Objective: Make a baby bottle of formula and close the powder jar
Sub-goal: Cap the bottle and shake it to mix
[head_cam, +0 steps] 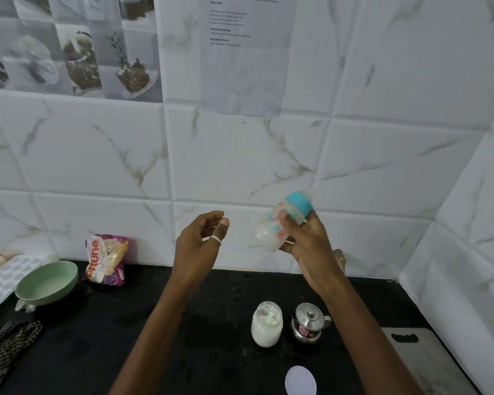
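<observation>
My right hand [305,240] grips a baby bottle [271,226] high above the counter. The bottle is tilted, blurred, milky white inside, with a teal collar [298,205] pointing up and right. My left hand [200,243] hovers beside it, loosely curled, holding nothing, with a ring on one finger. Below, a glass powder jar [266,323] stands open on the black counter [183,323], white powder and a scoop inside. Its white lid [300,380] lies flat near the front edge.
A small steel pot with a lid [308,323] stands right of the jar. A green bowl [47,282] and a snack packet [106,259] sit at the back left, a patterned cloth [9,346] at the left edge, a grey board [425,360] at the right.
</observation>
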The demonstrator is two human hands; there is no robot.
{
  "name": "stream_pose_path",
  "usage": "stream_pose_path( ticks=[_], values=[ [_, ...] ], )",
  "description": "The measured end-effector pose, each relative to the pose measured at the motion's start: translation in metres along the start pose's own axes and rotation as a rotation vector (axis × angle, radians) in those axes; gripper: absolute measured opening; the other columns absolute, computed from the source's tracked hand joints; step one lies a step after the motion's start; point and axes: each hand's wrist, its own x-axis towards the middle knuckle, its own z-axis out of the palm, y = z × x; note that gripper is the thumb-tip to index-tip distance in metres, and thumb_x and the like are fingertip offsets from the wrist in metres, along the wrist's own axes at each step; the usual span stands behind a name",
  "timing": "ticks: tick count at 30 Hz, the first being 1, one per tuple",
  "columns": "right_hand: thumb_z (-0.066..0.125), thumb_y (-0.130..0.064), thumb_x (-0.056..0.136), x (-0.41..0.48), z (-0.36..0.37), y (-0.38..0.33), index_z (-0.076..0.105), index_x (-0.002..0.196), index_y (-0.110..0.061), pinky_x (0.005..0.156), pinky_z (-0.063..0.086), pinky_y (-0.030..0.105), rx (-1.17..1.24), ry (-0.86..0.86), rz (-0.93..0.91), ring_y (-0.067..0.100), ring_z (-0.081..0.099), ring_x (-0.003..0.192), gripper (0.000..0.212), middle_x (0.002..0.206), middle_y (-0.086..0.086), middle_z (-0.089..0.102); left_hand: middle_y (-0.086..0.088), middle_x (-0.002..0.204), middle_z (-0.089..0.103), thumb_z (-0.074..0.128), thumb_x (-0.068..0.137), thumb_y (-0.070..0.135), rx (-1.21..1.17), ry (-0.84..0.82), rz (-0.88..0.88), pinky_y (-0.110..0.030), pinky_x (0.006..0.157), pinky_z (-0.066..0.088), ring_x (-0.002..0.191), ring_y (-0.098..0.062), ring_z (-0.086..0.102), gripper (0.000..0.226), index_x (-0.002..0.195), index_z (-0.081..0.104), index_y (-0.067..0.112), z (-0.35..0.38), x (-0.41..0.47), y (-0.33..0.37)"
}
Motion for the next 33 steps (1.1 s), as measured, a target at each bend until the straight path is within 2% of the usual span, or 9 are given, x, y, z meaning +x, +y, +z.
stream_pose_path(
  ticks=[3, 7, 11, 15, 20, 24, 28, 31, 33],
  values=[
    [0.071, -0.039, 0.08, 0.005, 0.0, -0.004, 0.052, 0.133, -0.018, 0.085, 0.062, 0.043, 0.148, 0.113, -0.04, 0.024, 0.07, 0.115, 0.059, 0.123, 0.007, 0.067, 0.014, 0.111, 0.076, 0.067, 0.1, 0.037, -0.004, -0.006, -0.002, -0.04, 0.101, 0.057, 0.106, -0.006, 0.071, 0.016, 0.116, 0.07, 0.038, -0.001, -0.001, -0.001],
    [0.073, -0.04, 0.078, 0.002, 0.001, -0.002, 0.053, 0.135, -0.019, 0.092, 0.06, 0.048, -0.066, -0.031, 0.002, 0.028, 0.067, 0.12, 0.063, 0.126, 0.008, 0.066, 0.013, 0.111, 0.076, 0.067, 0.1, 0.037, 0.002, 0.004, 0.007, -0.041, 0.101, 0.058, 0.106, -0.007, 0.071, 0.018, 0.118, 0.07, 0.036, -0.001, 0.002, 0.0],
    [0.077, -0.043, 0.076, 0.004, -0.003, -0.004, 0.052, 0.134, -0.016, 0.085, 0.061, 0.043, 0.14, 0.107, -0.049, 0.023, 0.071, 0.114, 0.069, 0.122, 0.007, 0.068, 0.014, 0.11, 0.076, 0.068, 0.1, 0.037, 0.001, -0.001, 0.006, -0.041, 0.102, 0.057, 0.106, -0.006, 0.072, 0.016, 0.115, 0.07, 0.039, -0.001, 0.002, -0.002],
    [0.082, -0.039, 0.082, 0.002, -0.006, 0.002, 0.052, 0.136, -0.016, 0.093, 0.059, 0.052, -0.059, -0.016, 0.032, 0.029, 0.068, 0.118, 0.066, 0.126, 0.011, 0.067, 0.013, 0.11, 0.076, 0.068, 0.1, 0.037, 0.0, 0.003, 0.005, -0.042, 0.102, 0.057, 0.106, -0.008, 0.072, 0.015, 0.114, 0.069, 0.042, 0.0, 0.004, -0.003],
    [0.073, -0.03, 0.082, 0.008, -0.011, -0.01, 0.051, 0.136, -0.012, 0.084, 0.061, 0.045, 0.23, 0.126, -0.045, 0.025, 0.071, 0.113, 0.061, 0.121, 0.009, 0.068, 0.014, 0.111, 0.076, 0.067, 0.1, 0.036, -0.002, -0.017, -0.001, -0.041, 0.103, 0.056, 0.106, -0.007, 0.071, 0.015, 0.114, 0.069, 0.04, 0.003, 0.003, -0.002],
    [0.075, -0.031, 0.078, 0.002, -0.008, -0.004, 0.057, 0.129, -0.018, 0.085, 0.061, 0.045, 0.019, -0.024, 0.025, 0.027, 0.07, 0.114, 0.055, 0.12, 0.008, 0.069, 0.012, 0.109, 0.076, 0.067, 0.1, 0.038, -0.001, -0.009, 0.006, -0.043, 0.103, 0.057, 0.107, -0.008, 0.071, 0.014, 0.114, 0.069, 0.042, 0.005, 0.005, -0.001],
    [0.075, -0.033, 0.079, 0.006, -0.006, -0.004, 0.051, 0.134, -0.016, 0.089, 0.061, 0.048, 0.189, 0.098, -0.024, 0.025, 0.07, 0.114, 0.063, 0.122, 0.008, 0.068, 0.014, 0.111, 0.076, 0.067, 0.1, 0.037, -0.002, -0.014, 0.002, -0.042, 0.103, 0.057, 0.107, -0.007, 0.071, 0.015, 0.115, 0.069, 0.04, 0.007, 0.004, 0.0],
    [0.082, -0.042, 0.074, 0.004, -0.004, 0.0, 0.053, 0.132, -0.019, 0.092, 0.059, 0.051, -0.004, -0.029, 0.028, 0.028, 0.07, 0.115, 0.069, 0.123, 0.008, 0.068, 0.014, 0.11, 0.076, 0.067, 0.1, 0.038, 0.004, -0.002, 0.002, -0.043, 0.103, 0.057, 0.107, -0.008, 0.071, 0.015, 0.114, 0.069, 0.041, 0.007, 0.005, -0.001],
    [0.077, -0.036, 0.078, 0.004, -0.005, -0.001, 0.053, 0.135, -0.016, 0.089, 0.06, 0.049, 0.048, -0.025, 0.012, 0.028, 0.069, 0.117, 0.064, 0.122, 0.007, 0.068, 0.014, 0.11, 0.076, 0.067, 0.1, 0.037, -0.006, -0.003, 0.001, -0.043, 0.103, 0.057, 0.107, -0.008, 0.071, 0.014, 0.113, 0.069, 0.042, 0.006, 0.005, -0.001]
  ],
)
